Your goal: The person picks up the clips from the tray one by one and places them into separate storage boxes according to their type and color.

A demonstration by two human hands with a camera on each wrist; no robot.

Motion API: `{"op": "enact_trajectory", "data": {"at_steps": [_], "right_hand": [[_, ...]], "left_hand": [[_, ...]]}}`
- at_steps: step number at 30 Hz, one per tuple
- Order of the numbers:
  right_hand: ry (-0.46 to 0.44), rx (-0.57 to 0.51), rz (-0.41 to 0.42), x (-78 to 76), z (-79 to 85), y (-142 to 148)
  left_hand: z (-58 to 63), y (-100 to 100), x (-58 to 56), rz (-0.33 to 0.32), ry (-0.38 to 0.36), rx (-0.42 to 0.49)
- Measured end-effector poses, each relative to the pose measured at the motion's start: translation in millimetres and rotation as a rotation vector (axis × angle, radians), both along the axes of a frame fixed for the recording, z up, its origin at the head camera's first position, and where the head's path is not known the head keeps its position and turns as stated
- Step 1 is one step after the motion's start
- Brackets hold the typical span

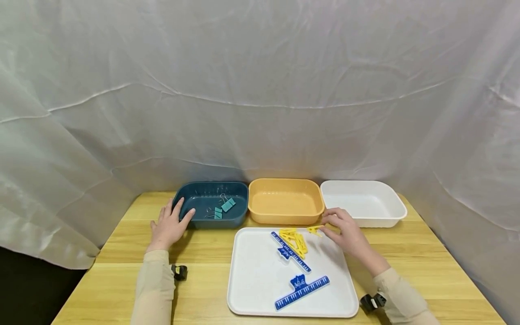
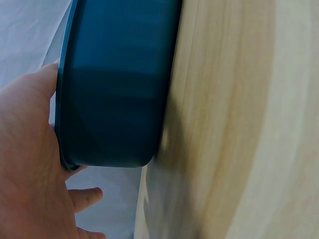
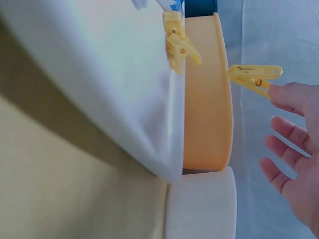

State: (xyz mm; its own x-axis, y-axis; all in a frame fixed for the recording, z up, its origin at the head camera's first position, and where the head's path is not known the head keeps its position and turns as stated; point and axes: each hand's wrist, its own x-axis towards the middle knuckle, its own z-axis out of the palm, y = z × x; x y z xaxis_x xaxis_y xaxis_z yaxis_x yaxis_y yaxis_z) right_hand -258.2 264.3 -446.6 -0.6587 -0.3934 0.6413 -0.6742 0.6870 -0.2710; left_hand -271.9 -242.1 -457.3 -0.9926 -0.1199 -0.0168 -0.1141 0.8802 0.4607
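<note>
Left hand [image 1: 167, 225] rests at the left end of the dark blue bin [image 1: 221, 223], fingers spread and loose, thumb touching the rim; nothing picked up. Right hand [image 1: 347, 232] pinches a single yellow clip [image 3: 264, 73] between thumb and finger, other fingers relaxed and slightly bent. In the right wrist view the held clip is raised off the tray [image 1: 256, 271], close to the rim of the orange bin [image 1: 284, 218]; whether its tip touches that rim, cannot tell.

Tray: white, rounded corners, lying on the wood-grain table [image 1: 113, 280]. Near its far edge, a small heap of yellow clips [image 1: 299, 243], right alongside the far blue clip [image 1: 300, 263], which lies slantwise. Near blue clip [image 1: 302, 293] sits apart, closer to the front edge; both have long bars with a piano-key pattern.

Bins stand in a row behind the tray: dark blue at left, orange in the middle, white bin [image 1: 378, 222] at right. Two teal binder clips [image 1: 228, 205] lie inside the dark blue one. Pale curtain [image 1: 243, 90] hangs behind.
</note>
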Motion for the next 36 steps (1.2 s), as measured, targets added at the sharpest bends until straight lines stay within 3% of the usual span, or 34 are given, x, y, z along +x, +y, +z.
{"op": "enact_trajectory", "data": {"at_steps": [12,22,36], "right_hand": [[-0.046,0.008,0.019,-8.9,20.4,-14.6],[-0.112,0.031,0.027,-22.7,25.8,-34.2],[-0.102,0.062,0.038,-46.7,33.4,-61.2]], "left_hand": [[0.5,0.3,-0.3,-0.001,0.010,-0.004],[0.9,1.6,0.6,0.001,0.005,0.004],[1.1,1.0,0.8,-0.001,0.021,0.003]]}}
